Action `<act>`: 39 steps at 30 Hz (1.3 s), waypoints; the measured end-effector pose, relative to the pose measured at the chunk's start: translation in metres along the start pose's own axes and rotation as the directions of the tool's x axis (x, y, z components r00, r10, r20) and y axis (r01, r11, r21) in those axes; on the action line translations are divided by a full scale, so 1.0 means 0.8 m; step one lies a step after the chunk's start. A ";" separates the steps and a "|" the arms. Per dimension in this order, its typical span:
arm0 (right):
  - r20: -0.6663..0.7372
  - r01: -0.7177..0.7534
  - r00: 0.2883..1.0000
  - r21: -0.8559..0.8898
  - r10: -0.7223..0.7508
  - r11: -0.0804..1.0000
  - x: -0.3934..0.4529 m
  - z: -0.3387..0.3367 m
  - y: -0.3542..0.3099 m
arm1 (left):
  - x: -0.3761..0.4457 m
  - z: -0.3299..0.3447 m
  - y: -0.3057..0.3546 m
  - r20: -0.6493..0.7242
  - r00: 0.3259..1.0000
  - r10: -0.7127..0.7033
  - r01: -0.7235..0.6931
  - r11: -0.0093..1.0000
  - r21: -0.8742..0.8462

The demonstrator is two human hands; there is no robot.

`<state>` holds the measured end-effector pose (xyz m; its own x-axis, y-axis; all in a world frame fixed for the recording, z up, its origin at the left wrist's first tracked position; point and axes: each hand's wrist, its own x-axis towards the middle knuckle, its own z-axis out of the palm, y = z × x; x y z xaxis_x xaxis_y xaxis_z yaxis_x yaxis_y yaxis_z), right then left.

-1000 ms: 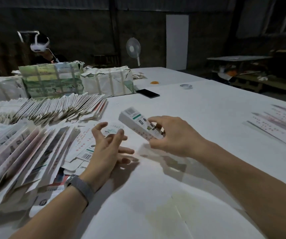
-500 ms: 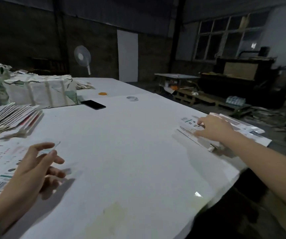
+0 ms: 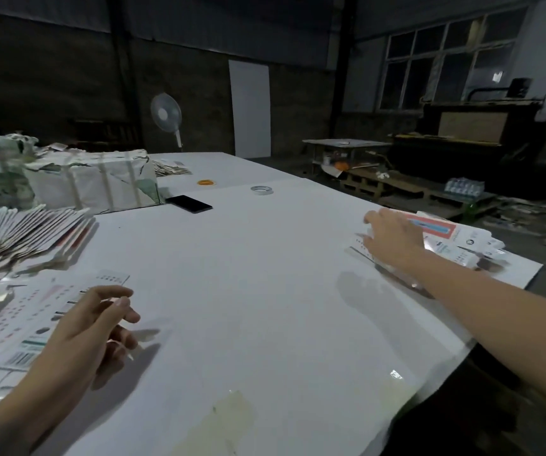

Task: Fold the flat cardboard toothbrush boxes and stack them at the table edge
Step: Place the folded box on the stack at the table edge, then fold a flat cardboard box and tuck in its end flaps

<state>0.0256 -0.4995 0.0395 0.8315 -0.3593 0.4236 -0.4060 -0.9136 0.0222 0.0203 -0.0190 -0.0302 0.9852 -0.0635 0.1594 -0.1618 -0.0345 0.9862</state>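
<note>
The right hand [image 3: 393, 238] is out at two o'clock now, resting on top of the stack of folded boxes [image 3: 459, 240] at the far right edge of the table [image 3: 265, 291]. A second ago that hand was holding one folded box in front of the body at twelve o'clock; half a second ago it had already reached the stack. So the box has been carried across and set down. That is one more unit delivered, by my reading.

Fingers on the right hand are spread and fairly straight, pressing down onto the top box; whether the thumb is tucked round an edge I cannot tell, the wrist hides it. It looks like a squaring-up press, not a grip.

The left hand [image 3: 90, 327] waits at eight o'clock, just above the loose flat boxes [image 3: 24, 320]. Its fingers are loosely curled and appear to hold nothing, thumb and forefinger close together, hovering where it hovered a moment ago.

Plenty of work left: a fanned row of flat blanks [image 3: 24, 235] lies at ten o'clock, with wrapped bundles [image 3: 90, 182] behind it. Further back sit a black phone [image 3: 189, 203], a roll of tape [image 3: 261, 190] and an orange ring [image 3: 207, 182], all well apart from the action.

Next call, as I judge it: the right hand lifts off the stack and returns to centre, while the left picks up a fresh flat. The risk is nudging the stack, which sits right at the table edge.
</note>
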 end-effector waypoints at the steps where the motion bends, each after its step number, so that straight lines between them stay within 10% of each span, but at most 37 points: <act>1: 0.013 0.043 0.999 0.056 -0.044 0.998 -0.004 -0.005 -0.025 | -0.003 0.002 0.003 -0.001 1.000 0.001 -0.001 1.000 -0.005; 15: 0.078 0.258 0.820 0.834 -0.567 0.488 -0.165 -0.026 -0.387 | -0.019 0.012 0.022 -0.090 0.982 0.164 -0.134 0.952 0.275; 20: 0.033 0.193 0.850 0.909 -0.526 0.369 -0.171 -0.008 -0.390 | -0.022 -0.010 0.024 0.034 0.884 0.466 -0.260 0.431 0.864; 25: 0.050 0.116 0.869 0.946 -0.492 0.302 -0.167 -0.002 -0.391 | -0.013 -0.028 0.020 -0.056 0.993 0.102 0.051 0.050 0.997; 34: 0.058 0.006 0.908 0.989 -0.416 0.151 -0.161 0.005 -0.391 | -0.016 -0.029 0.043 0.062 0.965 0.253 -0.099 0.139 0.985; 39: 0.129 -0.134 0.914 0.991 -0.386 0.014 -0.159 0.006 -0.395 | -0.014 -0.024 0.065 -0.009 0.743 0.669 -0.346 0.395 0.851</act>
<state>0.0502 -0.1661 -0.0260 0.9652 -0.0007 0.2614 0.2582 -0.1533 -0.9538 0.0021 -0.0008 0.0205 0.6240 -0.0615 0.7790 -0.4534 -0.8404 0.2968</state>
